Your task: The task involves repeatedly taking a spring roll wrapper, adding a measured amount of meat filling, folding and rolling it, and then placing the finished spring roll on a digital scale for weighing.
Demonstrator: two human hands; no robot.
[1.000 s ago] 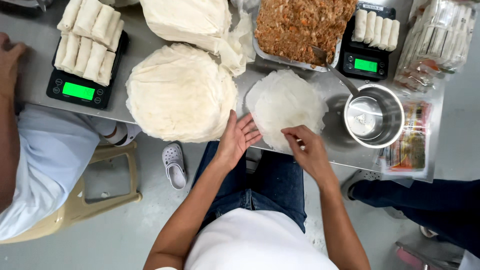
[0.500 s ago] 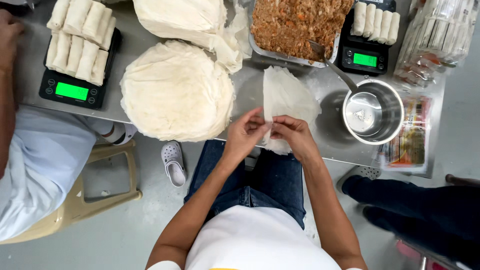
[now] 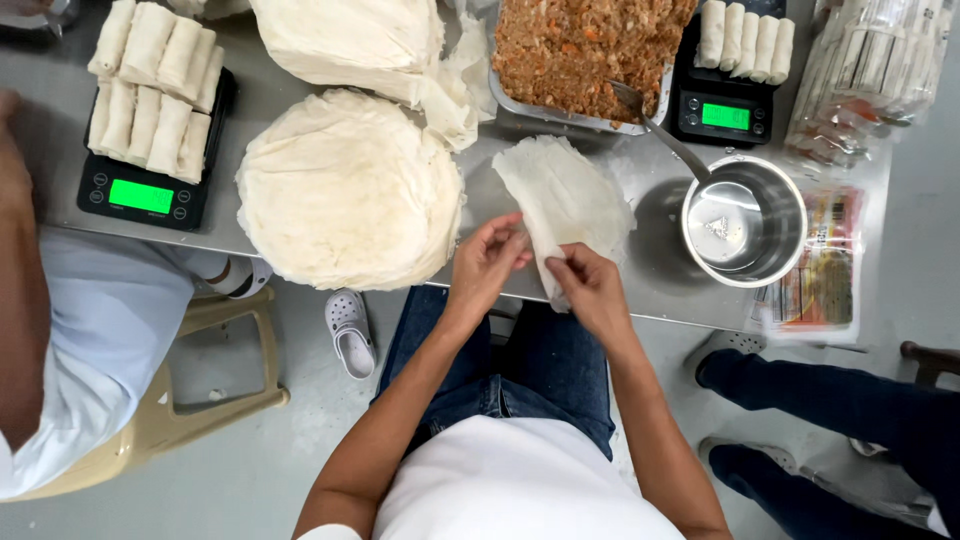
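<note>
Wrapper (image 3: 570,195) pinched at near edge between both hands (image 3: 540,265).

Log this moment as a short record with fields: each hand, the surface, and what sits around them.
left hand: pinching the near edge of a thin wrapper
right hand: gripping the same wrapper, partly folded
surface: metal table
left of hands: round stack of wrappers
right of hands: metal bowl
far side: tray of minced filling with a spoon
scales: two, each carrying rolls
</note>
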